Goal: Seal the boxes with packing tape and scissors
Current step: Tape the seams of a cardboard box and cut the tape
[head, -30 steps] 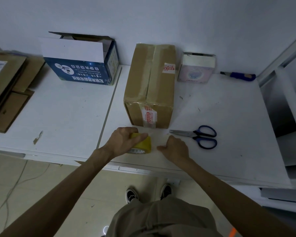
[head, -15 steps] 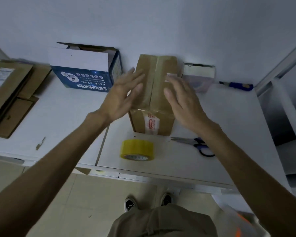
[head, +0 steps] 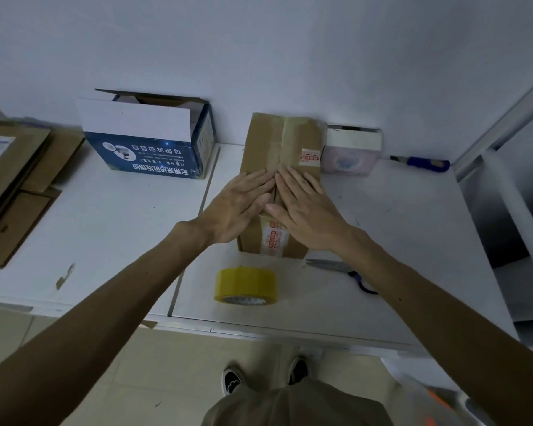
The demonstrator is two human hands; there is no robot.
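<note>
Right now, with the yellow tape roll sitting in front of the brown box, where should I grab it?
Come down from above and pinch the tape roll across its width, thumb on the near flat face, fingers on the far one. It seems to stand on its rim, core facing you.

Under the left hand (head: 237, 207) and right hand (head: 305, 207) the box (head: 293, 139) is plain brown, with a glossier brown strip down its seam and white labels printed in red. Just nearer than the hands, the tape (head: 245, 281) is yellow. By the right wrist, the scissors (head: 330, 265) have grey blades and blue handles. Left of the hands, the blue box (head: 154, 158) has white print and a white flap. To their right are a pale pink box (head: 350, 159) and a blue-handled tool (head: 425, 162). The table (head: 105, 226) is white.
</note>
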